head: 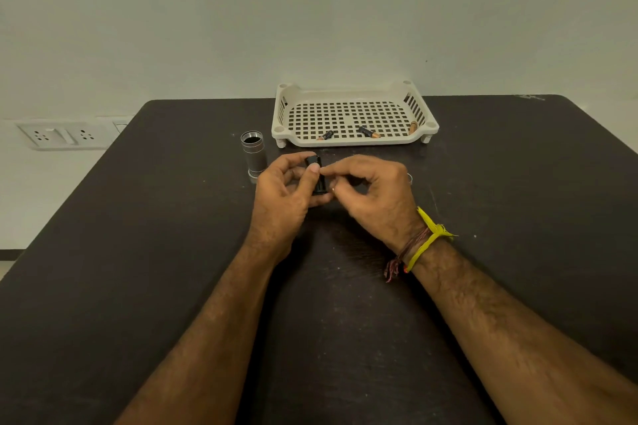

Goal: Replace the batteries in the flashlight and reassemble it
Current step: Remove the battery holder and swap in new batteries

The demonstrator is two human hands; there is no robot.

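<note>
Flashlight body [254, 155] stands open and empty-looking on the bench [138, 252], just left of the hands. Left hand [283, 189] grips the black holder [318, 175]; right hand [373, 193] pinches something small at its side. Three batteries [368, 132] lie in the tray [348, 93]. Loading looks unfinished, reassembly remains.

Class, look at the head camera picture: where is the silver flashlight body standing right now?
The flashlight body stands upright on the dark table, open end up, just left of the white basket and beyond the left hand.
</note>
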